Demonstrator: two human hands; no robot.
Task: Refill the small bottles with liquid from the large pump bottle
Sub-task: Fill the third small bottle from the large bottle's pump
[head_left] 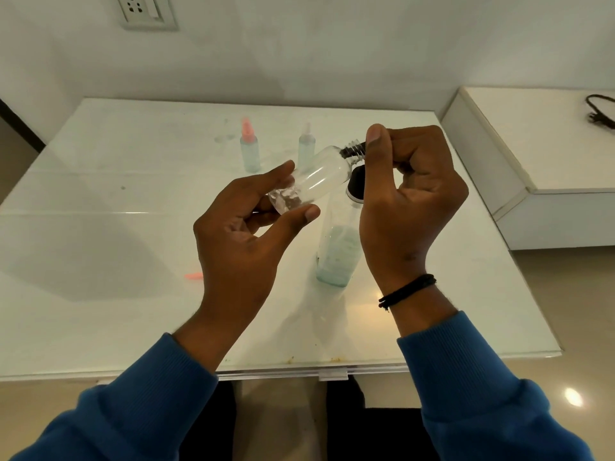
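White glossy counter [100, 227] fills the middle of the frame, below a white wall with a socket plate [146, 11] at upper left; a white ledge [549, 144] stands at right, carrying a dark cord [599, 111]. Two forearms in blue sleeves [139, 394] rise from the lower edge toward the centre of the frame.

Right hand [406, 201], right of centre, is raised with its back to the camera and a black band [407, 291] on the wrist. Its grip is closed: thumb and curled fingers pinch a small part at the threaded neck of the empty small bottle [319, 178]; what that part is cannot be told.

Left hand [239, 234], centre of frame, is held palm inward. Its grip is partly closed, thumb and fingers curled round the base of the same clear bottle, which is tilted with its neck toward upper right, above the counter.

Large pump bottle [336, 254] stands upright on the counter just behind the right hand, partly hidden by it, with pale blue-green liquid in its lower part and a black collar at the top.

Two small spray bottles stand upright farther back, near each other: one with a pink top [249, 151], one with a white top [305, 148], both holding pale liquid.

A small orange-pink piece [193, 276] lies on the counter, left of the left wrist.
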